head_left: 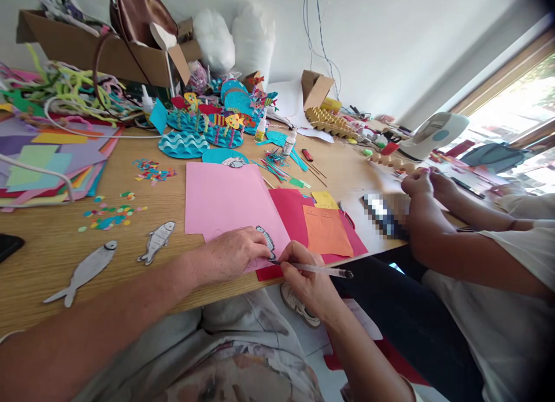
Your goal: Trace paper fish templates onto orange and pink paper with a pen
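My right hand (309, 280) grips a pen (323, 269) with a clear barrel, its tip at the edge of a grey paper fish cutout (265, 240). The cutout lies on pink paper (228, 196) near the table's front edge. My left hand (232, 251), fingers pressed together, holds the cutout down and covers part of it. A faint outline shows on the pink paper beside this hand. Two more paper fish, a larger one (93, 269) and a smaller one (158, 240), lie on the wood at left. Red paper (288, 208) sits partly under the pink sheet.
Orange paper (328, 231) and scissors (346, 214) lie to the right. Paper dots (113, 216) are scattered at left. Blue sea-themed crafts (184, 144) and a glue bottle (289, 143) stand behind. At right, a co-worker's hands (427, 182) work near a phone (384, 214).
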Demonstrator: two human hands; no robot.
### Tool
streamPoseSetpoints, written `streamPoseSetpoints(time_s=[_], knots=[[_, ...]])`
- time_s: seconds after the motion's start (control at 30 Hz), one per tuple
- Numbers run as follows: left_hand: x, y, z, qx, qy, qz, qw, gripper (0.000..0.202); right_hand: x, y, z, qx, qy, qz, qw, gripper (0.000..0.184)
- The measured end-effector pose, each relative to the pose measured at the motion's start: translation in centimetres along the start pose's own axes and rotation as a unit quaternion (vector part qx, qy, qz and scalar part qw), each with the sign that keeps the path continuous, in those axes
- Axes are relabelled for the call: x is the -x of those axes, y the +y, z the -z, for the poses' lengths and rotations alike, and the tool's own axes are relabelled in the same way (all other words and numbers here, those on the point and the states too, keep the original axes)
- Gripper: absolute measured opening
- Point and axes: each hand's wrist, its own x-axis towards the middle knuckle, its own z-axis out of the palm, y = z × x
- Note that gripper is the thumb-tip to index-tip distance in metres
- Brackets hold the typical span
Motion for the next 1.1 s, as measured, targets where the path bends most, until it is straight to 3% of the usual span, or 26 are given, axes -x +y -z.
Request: streamPoseSetpoints(time_s=[0.53,1.1], knots=[[0.0,0.0,0.1,0.013,0.052,0.015,0.998,0.014,-1.2,-0.1,-0.7,0.026,0.021,0.007,0.999,0.009],[0.0,0.1,0.3,0.03,0.034,0.018,0.999,0.012,-1.3,-0.1,-0.6,0.014,0.011,0.006,1.0,0.009]])
